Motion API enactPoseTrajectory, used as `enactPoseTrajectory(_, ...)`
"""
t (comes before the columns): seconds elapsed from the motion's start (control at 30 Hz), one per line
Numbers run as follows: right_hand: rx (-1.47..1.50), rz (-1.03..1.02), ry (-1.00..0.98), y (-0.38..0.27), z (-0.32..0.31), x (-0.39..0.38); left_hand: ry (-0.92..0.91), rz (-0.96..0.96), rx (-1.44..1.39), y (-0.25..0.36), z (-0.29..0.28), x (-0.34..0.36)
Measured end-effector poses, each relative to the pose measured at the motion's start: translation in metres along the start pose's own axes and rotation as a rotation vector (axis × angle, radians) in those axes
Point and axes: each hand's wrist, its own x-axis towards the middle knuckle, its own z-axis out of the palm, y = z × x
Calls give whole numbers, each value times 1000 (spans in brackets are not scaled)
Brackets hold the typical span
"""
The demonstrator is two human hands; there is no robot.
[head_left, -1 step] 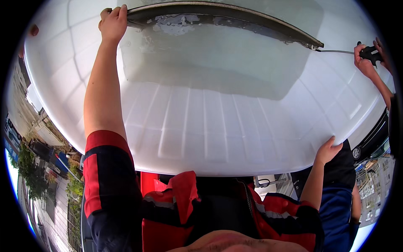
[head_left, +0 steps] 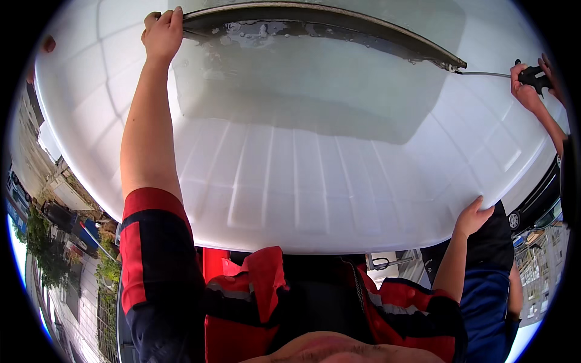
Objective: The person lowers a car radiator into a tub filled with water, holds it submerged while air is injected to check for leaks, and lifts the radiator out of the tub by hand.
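A long, curved dark strip crosses the top of a big white ribbed plastic tub, which has greyish water in it. My left hand, at the upper left, has its fingers closed round the left end of the strip. Low on the right, my right hand grips the tub's rim. Wet, shiny patches show along the strip's lower edge.
A co-worker's hands at the right hold a black trigger handle with a thin wand reaching the strip's right end. Other fingertips show upper left. A person in blue stands lower right, near a dark car. Plants grow left.
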Motion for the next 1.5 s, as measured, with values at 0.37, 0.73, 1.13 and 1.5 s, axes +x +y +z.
enactPoseTrajectory(0.37,25,77,-53,-2,-1,0,-7,-19,-17,4,-3,-2)
enactPoseTrajectory(0.73,-45,49,-5,1,2,6,-41,-35,-24,8,-4,-3)
enactPoseTrajectory(1.13,-53,48,17,-2,0,4,-14,-50,-33,10,-4,0)
enactPoseTrajectory(1.5,-46,98,-2,-2,-5,9,1,-38,-46,15,-2,0)
